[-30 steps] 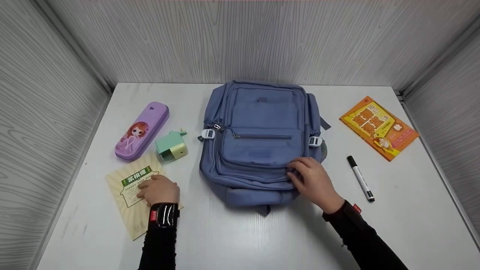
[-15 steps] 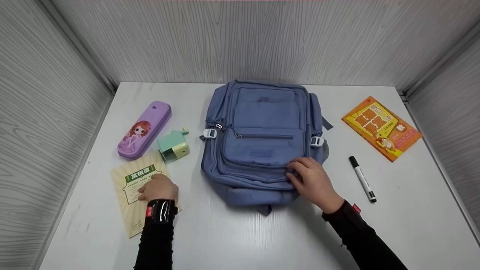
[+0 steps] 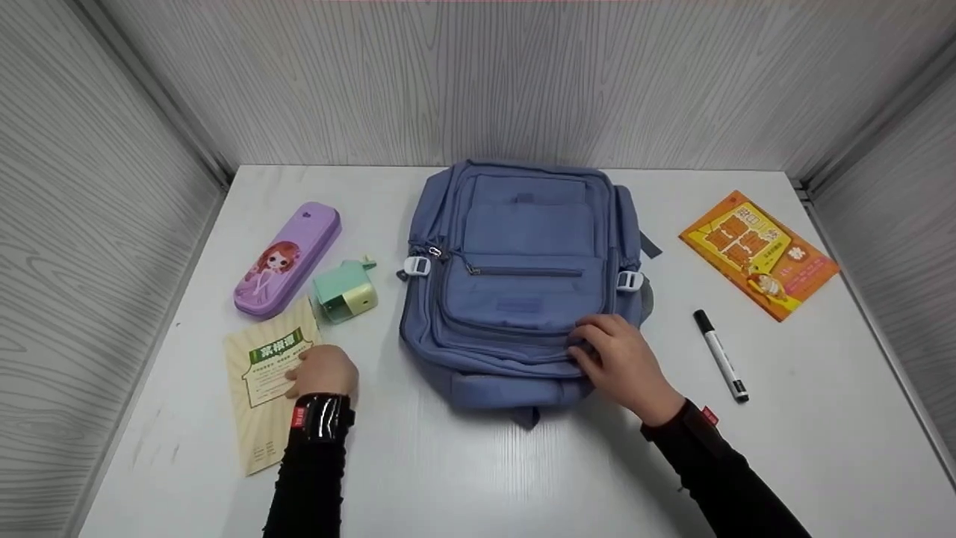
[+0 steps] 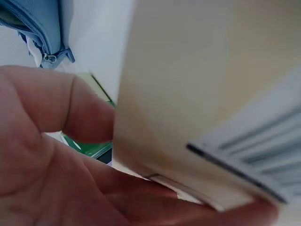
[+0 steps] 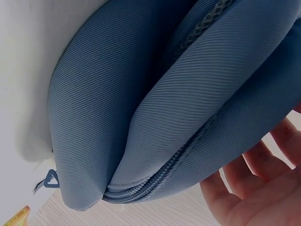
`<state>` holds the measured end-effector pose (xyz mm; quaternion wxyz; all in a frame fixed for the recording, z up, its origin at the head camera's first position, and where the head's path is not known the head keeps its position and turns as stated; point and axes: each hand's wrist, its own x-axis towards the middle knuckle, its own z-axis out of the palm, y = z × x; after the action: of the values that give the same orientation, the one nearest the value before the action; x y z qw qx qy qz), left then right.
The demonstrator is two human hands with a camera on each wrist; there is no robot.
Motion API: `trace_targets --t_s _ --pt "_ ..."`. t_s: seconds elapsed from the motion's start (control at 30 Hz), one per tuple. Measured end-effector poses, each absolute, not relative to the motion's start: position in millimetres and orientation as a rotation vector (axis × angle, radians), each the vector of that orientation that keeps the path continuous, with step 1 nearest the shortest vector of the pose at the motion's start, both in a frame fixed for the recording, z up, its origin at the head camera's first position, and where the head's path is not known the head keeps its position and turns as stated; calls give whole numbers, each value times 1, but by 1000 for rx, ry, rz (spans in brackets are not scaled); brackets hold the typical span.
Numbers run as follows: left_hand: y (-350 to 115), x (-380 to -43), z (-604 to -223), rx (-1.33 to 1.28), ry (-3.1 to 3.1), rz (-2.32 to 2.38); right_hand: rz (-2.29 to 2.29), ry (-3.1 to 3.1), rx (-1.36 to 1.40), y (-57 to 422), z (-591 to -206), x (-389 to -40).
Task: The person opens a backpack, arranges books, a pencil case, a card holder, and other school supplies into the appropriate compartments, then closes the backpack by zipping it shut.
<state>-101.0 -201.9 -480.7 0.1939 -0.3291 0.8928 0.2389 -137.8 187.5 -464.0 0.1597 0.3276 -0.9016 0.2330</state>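
Observation:
My left hand (image 3: 326, 371) pinches the right edge of a thin beige booklet (image 3: 258, 418) with a green title panel. Close up in the left wrist view, the booklet (image 4: 174, 94) stands between thumb and fingers, its near side blurred. A blue backpack (image 3: 534, 232) lies front up in the middle of the table. At its lower right, my right hand (image 3: 620, 364) grips the front part beside the zipper with curled fingers. In the right wrist view, fingers of the right hand (image 5: 254, 183) meet the backpack's fabric (image 5: 188, 122), their tips partly hidden behind it.
A purple pencil case (image 3: 287, 258) and a green pencil sharpener (image 3: 343, 288) lie beyond the booklet. To the right are an orange booklet (image 3: 758, 254) and a black-capped marker (image 3: 721, 355). Grey wood-grain panels (image 3: 508, 82) border the table (image 3: 478, 478).
The beige booklet has turned slightly, and my left hand has shifted to its right edge, uncovering more of the cover. My right hand stays at the backpack's lower right.

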Motion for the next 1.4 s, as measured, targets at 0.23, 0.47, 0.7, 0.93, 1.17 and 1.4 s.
trace_targets --t_s 0.23,0.47,0.7,0.93,1.17,1.4 --pt "-207 -85 -473 -743 2901 584 615 -2605 993 189 -460 -141" --pt "-221 -53 -437 -953 2997 743 588 -2704 1034 185 -451 -145" --pt "-252 -12 -397 -1097 2911 872 564 -2764 1050 186 -447 -151" --pt "-254 9 -389 -1097 2807 1253 501 -2723 1040 184 -451 -160" --pt "-243 3 -392 -937 2413 2041 404 -2716 1050 179 -454 -167" --pt "-224 -10 -406 -601 2018 2415 307 -2560 1130 178 -457 -174"
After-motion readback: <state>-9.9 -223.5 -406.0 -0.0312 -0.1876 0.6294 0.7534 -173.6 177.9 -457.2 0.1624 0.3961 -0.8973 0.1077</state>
